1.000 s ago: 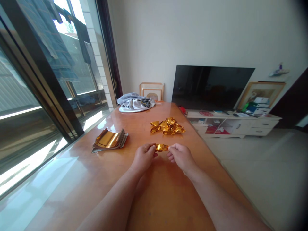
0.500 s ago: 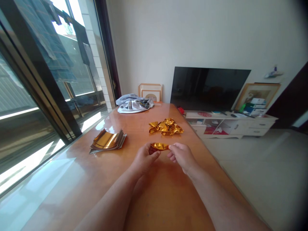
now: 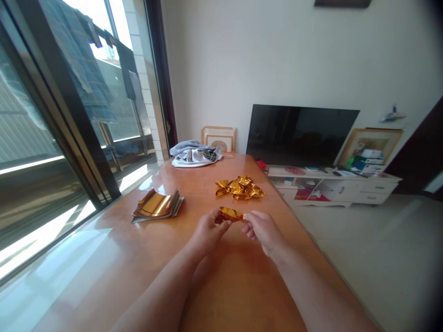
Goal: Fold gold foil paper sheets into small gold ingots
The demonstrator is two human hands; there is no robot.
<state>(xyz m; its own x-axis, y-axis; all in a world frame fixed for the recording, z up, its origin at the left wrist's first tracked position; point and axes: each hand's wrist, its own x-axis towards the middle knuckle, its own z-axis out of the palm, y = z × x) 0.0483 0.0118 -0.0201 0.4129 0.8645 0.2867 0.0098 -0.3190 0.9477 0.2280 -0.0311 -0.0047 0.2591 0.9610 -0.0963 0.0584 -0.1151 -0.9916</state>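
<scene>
My left hand point(image 3: 208, 230) and my right hand point(image 3: 263, 230) both pinch a small folded piece of gold foil point(image 3: 230, 214), one at each end, just above the wooden table point(image 3: 104, 258). Beyond the hands lies a heap of several folded gold foil pieces point(image 3: 240, 187). To the left rests a stack of flat gold foil sheets point(image 3: 157, 204), its top sheet curled upward.
A bundle of grey and white cloth point(image 3: 194, 154) lies at the table's far end, before a picture frame point(image 3: 218, 137). A glass sliding door point(image 3: 51, 138) runs along the left. On the right stand a dark television point(image 3: 301, 133) and a white low cabinet point(image 3: 332, 184).
The foil piece has tilted and been turned slightly between my fingers. The view has shifted a little upward; the hands stay in the same place over the table.
</scene>
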